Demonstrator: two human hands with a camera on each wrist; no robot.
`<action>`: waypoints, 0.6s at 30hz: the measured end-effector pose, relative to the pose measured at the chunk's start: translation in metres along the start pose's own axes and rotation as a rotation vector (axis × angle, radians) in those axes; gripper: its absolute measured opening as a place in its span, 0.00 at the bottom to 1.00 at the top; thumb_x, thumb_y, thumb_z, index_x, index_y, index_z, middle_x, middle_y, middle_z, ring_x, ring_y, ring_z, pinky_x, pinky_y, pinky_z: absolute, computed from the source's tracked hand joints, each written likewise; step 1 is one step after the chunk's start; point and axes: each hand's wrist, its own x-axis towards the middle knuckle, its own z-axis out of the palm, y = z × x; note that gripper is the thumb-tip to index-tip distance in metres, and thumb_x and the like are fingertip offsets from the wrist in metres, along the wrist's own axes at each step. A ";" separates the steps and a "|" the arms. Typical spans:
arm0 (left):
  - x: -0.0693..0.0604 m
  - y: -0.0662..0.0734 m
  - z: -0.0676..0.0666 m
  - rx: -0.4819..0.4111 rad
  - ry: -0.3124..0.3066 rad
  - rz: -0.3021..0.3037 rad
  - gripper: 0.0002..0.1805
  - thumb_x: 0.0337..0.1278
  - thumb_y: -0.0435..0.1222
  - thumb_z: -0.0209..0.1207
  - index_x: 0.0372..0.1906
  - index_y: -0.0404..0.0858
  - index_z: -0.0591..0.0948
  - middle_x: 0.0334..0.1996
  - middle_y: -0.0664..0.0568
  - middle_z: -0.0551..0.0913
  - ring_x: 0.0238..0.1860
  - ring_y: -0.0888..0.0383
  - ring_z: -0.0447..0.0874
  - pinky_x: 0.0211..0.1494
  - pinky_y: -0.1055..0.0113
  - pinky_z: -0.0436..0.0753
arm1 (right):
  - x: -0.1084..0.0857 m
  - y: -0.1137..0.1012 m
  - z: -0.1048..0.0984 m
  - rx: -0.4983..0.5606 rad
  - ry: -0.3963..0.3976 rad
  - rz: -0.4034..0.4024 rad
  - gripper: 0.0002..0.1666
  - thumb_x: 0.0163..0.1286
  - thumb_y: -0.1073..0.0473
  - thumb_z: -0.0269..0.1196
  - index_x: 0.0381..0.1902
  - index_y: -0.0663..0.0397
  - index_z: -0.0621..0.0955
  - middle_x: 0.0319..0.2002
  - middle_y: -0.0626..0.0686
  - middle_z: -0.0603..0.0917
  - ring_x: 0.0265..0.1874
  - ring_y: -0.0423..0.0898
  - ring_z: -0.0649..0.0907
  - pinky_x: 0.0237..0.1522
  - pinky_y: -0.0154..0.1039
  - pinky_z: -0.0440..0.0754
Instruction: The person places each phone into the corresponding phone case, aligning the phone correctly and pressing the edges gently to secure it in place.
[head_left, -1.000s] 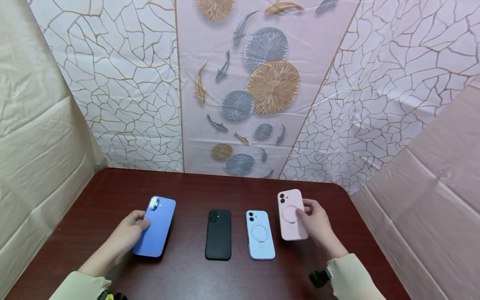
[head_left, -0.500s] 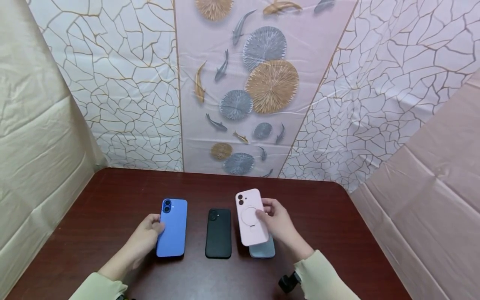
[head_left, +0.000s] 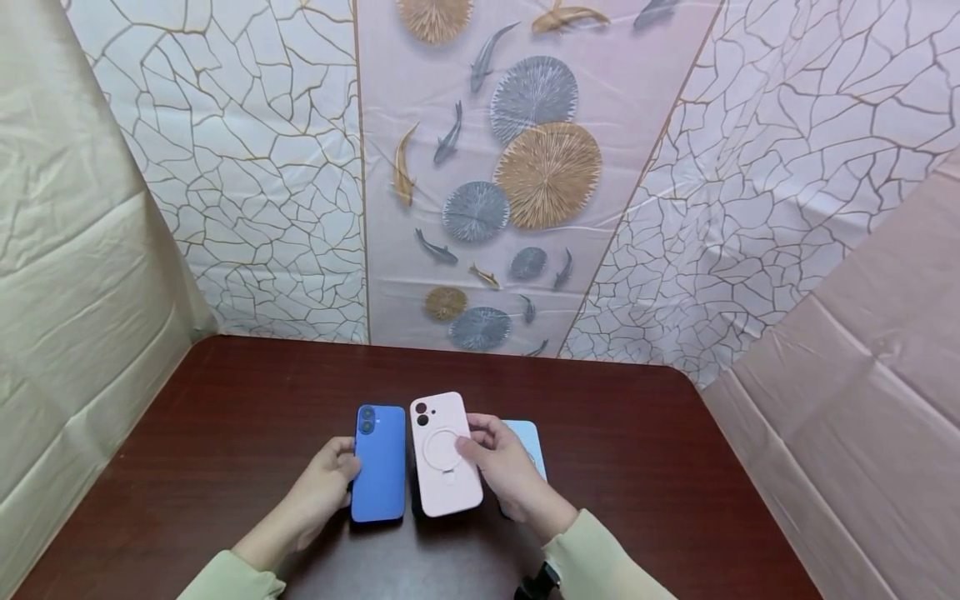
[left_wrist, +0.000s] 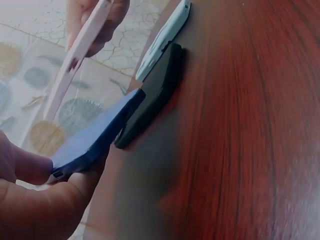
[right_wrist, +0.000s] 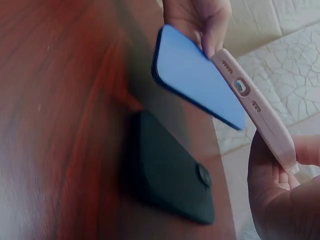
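My left hand (head_left: 324, 485) grips a blue phone (head_left: 379, 467) by its left edge, back side up, held above the table. A pink phone (head_left: 444, 458) with a ring on its back is pinched at its right edge by my right hand (head_left: 512, 468). It hangs over the black phone (right_wrist: 172, 172), which lies on the table and is almost wholly hidden in the head view. Behind my right hand lies a light blue phone (head_left: 527, 433), partly covered by that hand. In the left wrist view, the blue phone (left_wrist: 97, 132) is raised just beside the black one.
The dark red wooden table (head_left: 247, 417) reaches back to a patterned cloth (head_left: 285, 208). Beige cloth (head_left: 82, 275) hangs along the left side and pinkish cloth (head_left: 862, 400) along the right.
Both hands have moved towards the middle. The blue phone has come right, next to the pink one; the pink phone has passed left over the light blue phone to above the black one.
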 end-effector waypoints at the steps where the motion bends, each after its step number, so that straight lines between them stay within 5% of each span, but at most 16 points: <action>1: 0.000 0.000 0.002 -0.024 0.000 -0.001 0.19 0.72 0.29 0.39 0.64 0.28 0.59 0.56 0.32 0.71 0.54 0.45 0.74 0.48 0.53 0.79 | 0.001 0.001 0.002 0.013 -0.004 -0.001 0.26 0.69 0.61 0.62 0.63 0.61 0.70 0.41 0.57 0.80 0.39 0.46 0.81 0.39 0.38 0.81; 6: 0.001 -0.001 0.014 -0.137 -0.029 -0.007 0.19 0.72 0.28 0.38 0.63 0.29 0.60 0.56 0.33 0.71 0.51 0.47 0.77 0.47 0.52 0.81 | 0.001 0.004 0.011 0.052 -0.021 0.027 0.28 0.69 0.59 0.62 0.64 0.61 0.71 0.43 0.56 0.80 0.40 0.45 0.81 0.39 0.39 0.81; 18: 0.001 0.000 0.024 -0.225 -0.092 -0.006 0.19 0.72 0.27 0.38 0.64 0.29 0.59 0.57 0.33 0.71 0.51 0.47 0.77 0.47 0.51 0.81 | -0.005 0.008 0.014 -0.137 -0.065 -0.022 0.20 0.73 0.59 0.58 0.58 0.65 0.72 0.39 0.54 0.84 0.35 0.46 0.82 0.34 0.43 0.83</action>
